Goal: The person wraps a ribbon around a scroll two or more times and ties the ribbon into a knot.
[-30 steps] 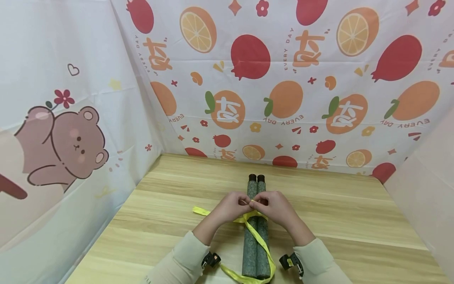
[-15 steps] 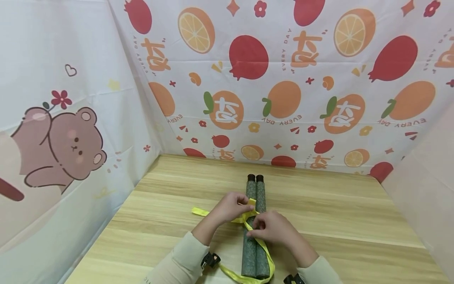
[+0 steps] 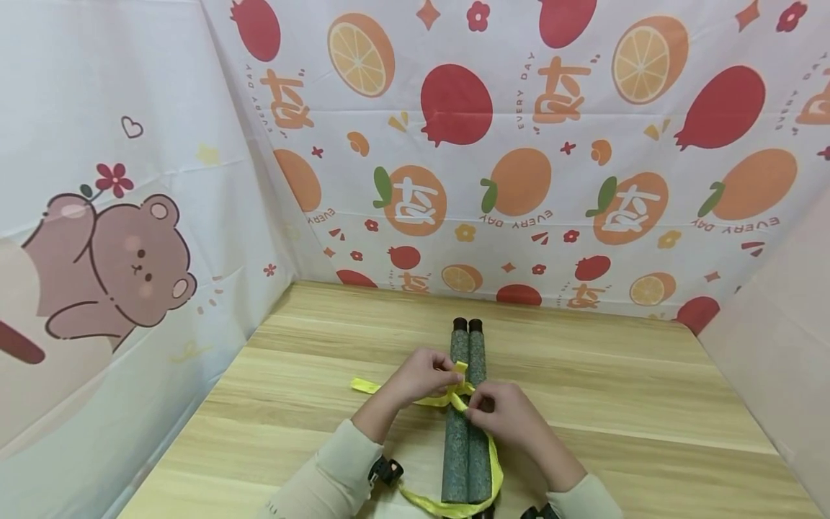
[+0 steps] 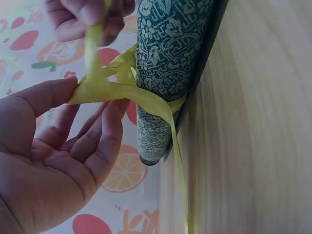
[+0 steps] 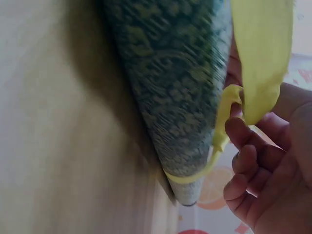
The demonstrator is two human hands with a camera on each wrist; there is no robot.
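Observation:
Side by side on the table lie two green patterned scroll rolls (image 3: 457,454) with dark end knobs. A yellow ribbon (image 4: 146,100) passes around them near the middle and is crossed on top. My left hand (image 3: 418,378) pinches a folded loop of the ribbon between thumb and forefinger, just above the rolls. Close by on the right, my right hand (image 3: 509,417) pinches another stretch of the same ribbon (image 5: 265,63). The left wrist view has both hands near the crossing; the rolls' undersides are hidden.
The wooden table (image 3: 616,375) extends on both sides of the rolls. One ribbon tail points left, and another curves around the near ends of the rolls. A fruit-print cloth (image 3: 493,180) hangs behind, with a bear-print cloth (image 3: 143,267) at the left.
My right hand has left the left hand's fingertips, come down toward me and taken the long ribbon strand, then lifted it slightly toward the crossing. My left hand keeps its pinch.

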